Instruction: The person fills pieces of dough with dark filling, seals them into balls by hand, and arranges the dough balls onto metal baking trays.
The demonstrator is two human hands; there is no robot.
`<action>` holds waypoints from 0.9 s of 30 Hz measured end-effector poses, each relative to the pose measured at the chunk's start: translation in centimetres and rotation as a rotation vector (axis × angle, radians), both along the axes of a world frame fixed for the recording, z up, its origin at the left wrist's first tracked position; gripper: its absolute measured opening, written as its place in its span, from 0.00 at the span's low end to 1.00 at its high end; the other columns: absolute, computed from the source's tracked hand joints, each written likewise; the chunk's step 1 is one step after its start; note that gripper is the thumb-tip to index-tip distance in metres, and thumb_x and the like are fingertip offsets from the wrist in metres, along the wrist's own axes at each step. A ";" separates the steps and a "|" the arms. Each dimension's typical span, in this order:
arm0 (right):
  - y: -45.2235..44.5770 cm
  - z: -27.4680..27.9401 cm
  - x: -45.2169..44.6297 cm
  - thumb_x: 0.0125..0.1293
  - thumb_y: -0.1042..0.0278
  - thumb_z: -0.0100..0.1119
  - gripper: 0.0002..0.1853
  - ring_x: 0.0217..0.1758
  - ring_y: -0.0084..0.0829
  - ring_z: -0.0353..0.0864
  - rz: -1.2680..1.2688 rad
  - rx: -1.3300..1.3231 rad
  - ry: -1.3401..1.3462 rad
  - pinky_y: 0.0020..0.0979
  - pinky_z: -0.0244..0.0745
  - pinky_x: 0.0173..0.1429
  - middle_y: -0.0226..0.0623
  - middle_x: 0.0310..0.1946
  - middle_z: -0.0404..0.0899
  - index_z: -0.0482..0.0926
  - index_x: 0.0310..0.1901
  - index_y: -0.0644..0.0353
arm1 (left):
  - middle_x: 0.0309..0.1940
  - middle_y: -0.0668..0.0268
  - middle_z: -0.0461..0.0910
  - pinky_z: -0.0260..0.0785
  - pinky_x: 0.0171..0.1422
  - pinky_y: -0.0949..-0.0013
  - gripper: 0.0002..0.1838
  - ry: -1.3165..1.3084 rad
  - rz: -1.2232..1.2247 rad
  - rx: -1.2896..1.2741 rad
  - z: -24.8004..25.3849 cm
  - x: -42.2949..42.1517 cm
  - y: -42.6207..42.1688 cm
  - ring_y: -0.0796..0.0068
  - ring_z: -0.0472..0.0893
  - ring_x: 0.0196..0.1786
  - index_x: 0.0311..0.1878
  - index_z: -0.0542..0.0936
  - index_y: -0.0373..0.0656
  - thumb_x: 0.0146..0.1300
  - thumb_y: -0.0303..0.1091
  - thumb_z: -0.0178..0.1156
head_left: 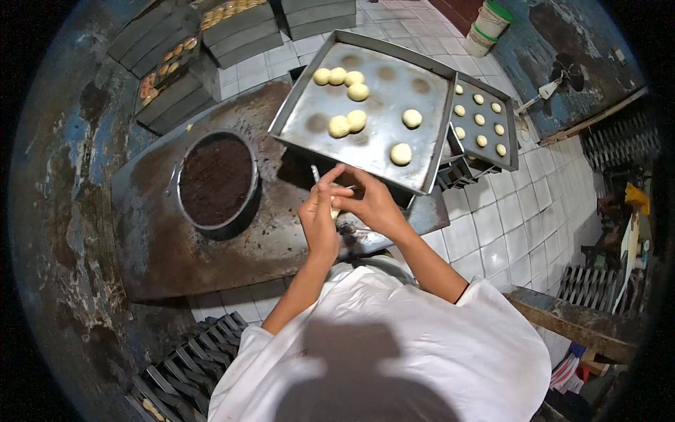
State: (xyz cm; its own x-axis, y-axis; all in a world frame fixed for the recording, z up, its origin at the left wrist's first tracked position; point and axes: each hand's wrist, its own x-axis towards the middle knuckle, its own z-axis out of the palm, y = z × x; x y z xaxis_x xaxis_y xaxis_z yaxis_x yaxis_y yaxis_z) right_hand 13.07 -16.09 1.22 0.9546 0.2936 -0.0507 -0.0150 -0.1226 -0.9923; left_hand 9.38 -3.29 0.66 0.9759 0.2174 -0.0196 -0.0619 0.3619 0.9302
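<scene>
My left hand [320, 219] and my right hand [374, 206] meet just in front of the large metal baking tray [285, 116]. Between their bent fingers is a pale piece of dough [335, 211], mostly hidden. The tip of a thin metal tool [315, 172] sticks up by my left fingers; its other end is covered, so its kind does not show. Several round dough balls [358, 91] sit on the tray, some touching, others apart. To the left stands a round metal pot [242, 218] filled with dark brown crumbly filling [216, 179].
A second tray [508, 158] with rows of dough balls stands at the right. The stained worktable [155, 239] carries the pot. Boxes of baked goods [228, 13] stand at the back left. Farther off are a lidded bucket [490, 24] and a fan [566, 74].
</scene>
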 end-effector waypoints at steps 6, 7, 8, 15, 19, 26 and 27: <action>-9.2 -1.8 4.7 0.67 0.64 0.69 0.22 0.51 0.28 0.82 0.484 0.090 0.341 0.32 0.79 0.56 0.35 0.50 0.86 0.81 0.59 0.65 | 0.68 0.54 0.75 0.56 0.78 0.58 0.23 -0.071 -0.203 0.481 -1.3 2.8 -3.5 0.59 0.69 0.73 0.61 0.82 0.37 0.77 0.46 0.54; -10.8 -0.4 6.9 0.65 0.64 0.70 0.21 0.51 0.28 0.83 0.509 -0.033 0.253 0.33 0.79 0.57 0.35 0.49 0.86 0.83 0.57 0.64 | 0.68 0.54 0.76 0.56 0.78 0.58 0.22 -0.039 -0.158 0.418 -1.1 2.9 -3.6 0.60 0.71 0.72 0.60 0.83 0.37 0.77 0.44 0.55; -12.3 1.1 9.5 0.63 0.64 0.71 0.21 0.51 0.28 0.83 0.535 -0.157 0.162 0.34 0.78 0.57 0.36 0.47 0.87 0.84 0.56 0.63 | 0.67 0.54 0.76 0.57 0.77 0.59 0.20 -0.009 -0.111 0.355 -0.6 2.8 -3.2 0.61 0.72 0.71 0.60 0.83 0.36 0.76 0.42 0.56; -20.0 -9.2 29.6 0.60 0.67 0.71 0.20 0.54 0.52 0.85 -0.275 -0.773 -0.908 0.47 0.77 0.60 0.53 0.47 0.86 0.84 0.53 0.64 | 0.56 0.59 0.83 0.68 0.66 0.64 0.15 0.337 0.341 0.070 -4.4 -3.2 3.7 0.70 0.79 0.60 0.55 0.84 0.36 0.76 0.37 0.57; -21.8 -12.4 34.1 0.70 0.59 0.59 0.17 0.48 0.59 0.84 -0.231 -0.975 -0.815 0.52 0.78 0.54 0.58 0.43 0.85 0.84 0.50 0.63 | 0.52 0.59 0.84 0.70 0.61 0.66 0.14 0.367 0.581 -0.002 -6.3 -8.3 7.3 0.71 0.81 0.56 0.55 0.82 0.35 0.76 0.35 0.58; -20.9 -16.3 38.9 0.78 0.57 0.46 0.21 0.61 0.57 0.79 -0.247 -0.918 -0.678 0.50 0.73 0.65 0.59 0.55 0.80 0.79 0.56 0.67 | 0.49 0.59 0.83 0.72 0.58 0.66 0.13 0.316 0.780 -0.166 -7.7 -12.2 7.7 0.70 0.81 0.52 0.55 0.80 0.34 0.77 0.33 0.56; -20.6 -18.3 37.9 0.78 0.56 0.46 0.24 0.71 0.56 0.70 -0.284 -1.041 -0.852 0.52 0.65 0.72 0.56 0.67 0.72 0.73 0.64 0.68 | 0.49 0.59 0.83 0.72 0.58 0.66 0.13 0.316 0.781 -0.166 -7.7 -12.2 7.5 0.70 0.81 0.52 0.55 0.80 0.34 0.77 0.33 0.56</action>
State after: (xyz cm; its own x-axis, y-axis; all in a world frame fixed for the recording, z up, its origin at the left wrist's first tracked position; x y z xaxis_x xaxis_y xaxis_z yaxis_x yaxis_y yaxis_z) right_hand 50.93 -36.70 -17.11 0.8216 0.2721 0.5010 0.3968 -0.9039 -0.1598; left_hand -2.83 4.20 -7.02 0.4909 0.7950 -0.3564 -0.0967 0.4563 0.8846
